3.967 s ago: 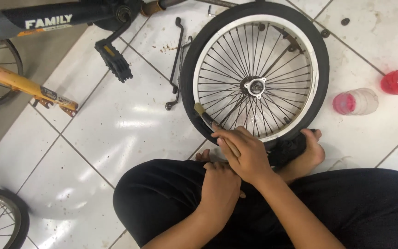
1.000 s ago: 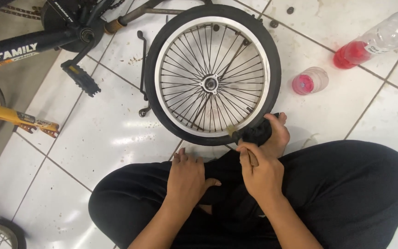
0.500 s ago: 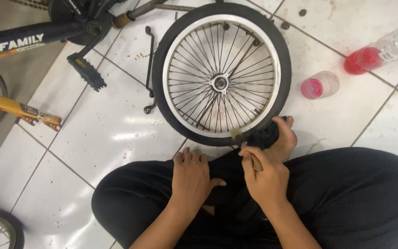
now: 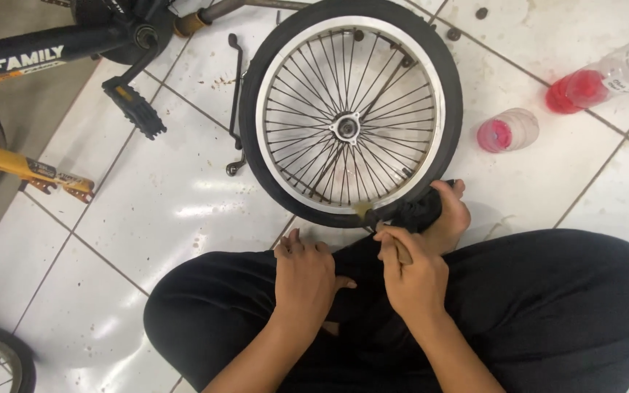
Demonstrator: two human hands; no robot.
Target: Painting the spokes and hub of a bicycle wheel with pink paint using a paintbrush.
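A small bicycle wheel (image 4: 351,116) with a black tyre, silver rim and thin spokes lies flat on the white tiled floor in front of me. My right hand (image 4: 410,273) is closed around a thin tool (image 4: 370,217) whose tip sits at the tyre's near edge. My left hand (image 4: 306,275) rests palm down on my black trouser leg (image 4: 205,313), holding nothing. A bare foot (image 4: 449,215) presses on the tyre's near right edge, next to a bulge of black rubber.
A black bicycle frame (image 4: 45,51) with a pedal (image 4: 134,109) lies at the top left, an orange frame part (image 4: 23,169) at the left. A black bent wrench (image 4: 236,102) lies left of the wheel. Two clear bottles (image 4: 507,131) (image 4: 606,73) with pink liquid lie at the right.
Four seconds ago both hands worked together at the tyre's near edge. Since then the left hand has dropped onto my leg, and the view has shifted slightly.
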